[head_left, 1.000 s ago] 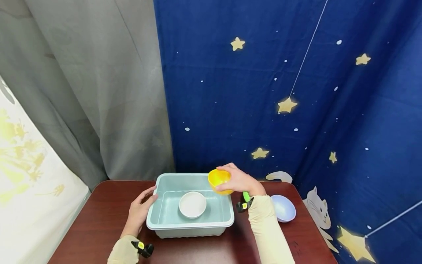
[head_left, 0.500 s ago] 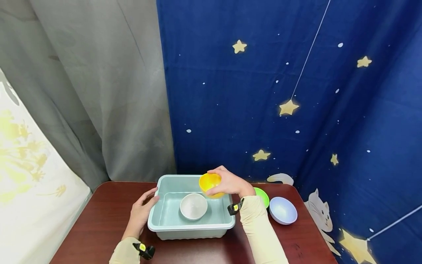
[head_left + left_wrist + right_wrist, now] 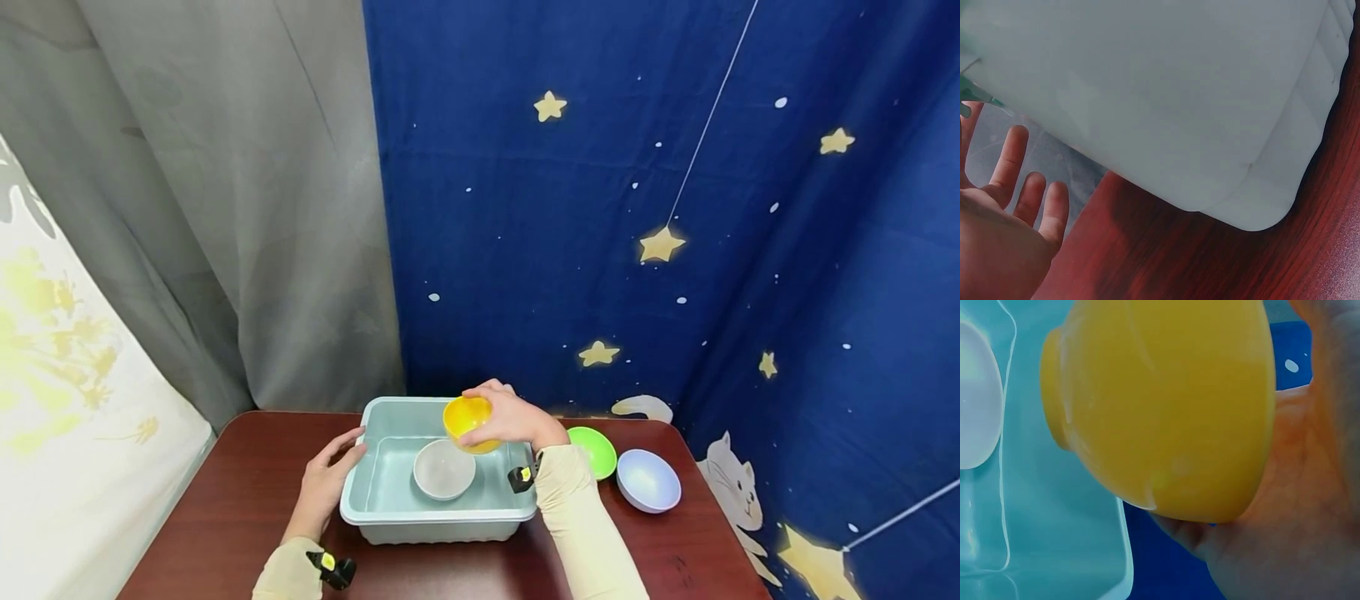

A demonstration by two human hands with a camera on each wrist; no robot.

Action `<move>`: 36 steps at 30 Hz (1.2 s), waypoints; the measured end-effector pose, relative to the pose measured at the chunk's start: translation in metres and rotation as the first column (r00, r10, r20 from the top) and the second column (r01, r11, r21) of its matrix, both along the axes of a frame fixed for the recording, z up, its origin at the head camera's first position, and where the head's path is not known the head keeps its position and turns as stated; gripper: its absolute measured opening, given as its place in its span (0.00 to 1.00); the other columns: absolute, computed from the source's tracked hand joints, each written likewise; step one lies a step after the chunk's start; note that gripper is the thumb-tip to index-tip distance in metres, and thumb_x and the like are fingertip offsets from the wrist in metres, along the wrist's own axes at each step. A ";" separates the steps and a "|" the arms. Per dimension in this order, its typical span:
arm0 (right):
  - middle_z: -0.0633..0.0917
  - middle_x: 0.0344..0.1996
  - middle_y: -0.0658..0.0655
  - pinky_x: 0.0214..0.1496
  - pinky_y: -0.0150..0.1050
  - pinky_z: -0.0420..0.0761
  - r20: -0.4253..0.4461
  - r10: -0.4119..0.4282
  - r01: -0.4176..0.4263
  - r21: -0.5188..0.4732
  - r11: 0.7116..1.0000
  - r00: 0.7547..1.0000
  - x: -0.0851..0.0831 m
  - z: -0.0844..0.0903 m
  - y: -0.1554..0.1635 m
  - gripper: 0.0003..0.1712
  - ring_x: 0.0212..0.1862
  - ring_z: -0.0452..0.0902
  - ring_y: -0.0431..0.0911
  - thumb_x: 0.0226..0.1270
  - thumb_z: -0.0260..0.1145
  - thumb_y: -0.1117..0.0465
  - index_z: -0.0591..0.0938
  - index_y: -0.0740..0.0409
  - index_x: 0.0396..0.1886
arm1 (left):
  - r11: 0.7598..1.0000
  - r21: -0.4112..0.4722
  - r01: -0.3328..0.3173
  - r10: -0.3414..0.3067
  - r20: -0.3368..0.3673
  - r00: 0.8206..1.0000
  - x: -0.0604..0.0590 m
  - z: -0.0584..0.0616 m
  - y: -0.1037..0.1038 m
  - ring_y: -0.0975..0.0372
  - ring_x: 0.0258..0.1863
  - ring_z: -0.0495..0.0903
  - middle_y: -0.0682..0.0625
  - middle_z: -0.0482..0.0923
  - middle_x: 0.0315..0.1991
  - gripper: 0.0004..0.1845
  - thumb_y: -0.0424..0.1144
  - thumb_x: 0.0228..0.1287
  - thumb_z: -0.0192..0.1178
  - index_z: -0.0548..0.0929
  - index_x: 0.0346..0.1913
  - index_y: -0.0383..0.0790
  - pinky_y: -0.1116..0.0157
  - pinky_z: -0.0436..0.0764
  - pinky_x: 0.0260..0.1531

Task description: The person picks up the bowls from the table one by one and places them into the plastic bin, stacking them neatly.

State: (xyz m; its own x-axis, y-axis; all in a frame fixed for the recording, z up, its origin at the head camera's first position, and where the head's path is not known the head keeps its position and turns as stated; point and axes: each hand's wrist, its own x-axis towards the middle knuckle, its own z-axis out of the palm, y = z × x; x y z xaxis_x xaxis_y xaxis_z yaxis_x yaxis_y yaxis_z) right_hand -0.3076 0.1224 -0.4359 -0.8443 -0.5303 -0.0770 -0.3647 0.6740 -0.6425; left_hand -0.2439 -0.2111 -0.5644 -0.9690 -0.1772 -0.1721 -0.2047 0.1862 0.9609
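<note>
My right hand (image 3: 504, 417) grips a yellow bowl (image 3: 459, 419) by its rim, above the right back part of a pale blue-green plastic basin (image 3: 382, 504). In the right wrist view the yellow bowl (image 3: 1166, 406) fills the middle, its foot pointing left toward the basin. A white bowl (image 3: 444, 470) sits upright on the basin floor, partly overlapped by the yellow one in the head view. My left hand (image 3: 324, 479) rests at the basin's left rim. In the left wrist view the fingers (image 3: 1009, 164) are spread and fairly straight beside the basin's outer wall (image 3: 1147, 106).
To the right of the basin, a green bowl (image 3: 596, 454) and a light blue bowl (image 3: 649, 482) stand on the dark red wooden table (image 3: 225, 517). A grey curtain (image 3: 315, 250) and a blue star-patterned curtain (image 3: 517, 250) hang close behind the table.
My right hand has carried the yellow bowl left, over the basin toward the white bowl. The green bowl, mostly covered by my arm before, is now in plain sight. The left hand stays put.
</note>
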 end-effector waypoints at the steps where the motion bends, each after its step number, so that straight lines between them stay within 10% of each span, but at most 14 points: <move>1: 0.74 0.60 0.50 0.55 0.45 0.71 -0.005 0.001 -0.001 0.004 1.000 1.000 0.000 -0.001 -0.001 0.52 0.58 0.63 0.47 0.46 0.80 0.36 0.74 0.47 0.72 | 1.000 -0.007 0.002 -0.002 0.002 1.000 0.000 0.000 0.000 0.52 0.68 0.72 0.49 0.70 0.74 0.35 0.70 0.64 0.61 0.74 0.71 0.61 0.63 0.78 0.55; 36: 0.76 0.57 0.50 0.51 0.34 0.75 -0.050 0.136 -0.128 0.139 0.982 0.989 -0.015 -0.035 -0.041 0.55 0.55 0.65 0.43 0.43 0.79 0.33 0.74 0.48 0.72 | 0.999 0.002 -0.044 0.044 -0.017 0.999 0.001 -0.001 0.004 0.57 0.61 0.75 0.49 0.73 0.71 0.32 0.63 0.67 0.63 0.76 0.70 0.58 0.68 0.78 0.48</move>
State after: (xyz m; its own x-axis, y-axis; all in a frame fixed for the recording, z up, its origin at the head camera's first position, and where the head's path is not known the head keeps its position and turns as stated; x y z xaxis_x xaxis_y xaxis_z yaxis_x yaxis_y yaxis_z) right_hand -0.3230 0.0810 -0.4711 -0.7730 -0.6252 -0.1074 -0.4905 0.6964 -0.5238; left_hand -0.2433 -0.2074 -0.5651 -0.9631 -0.2194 -0.1560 -0.1962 0.1755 0.9647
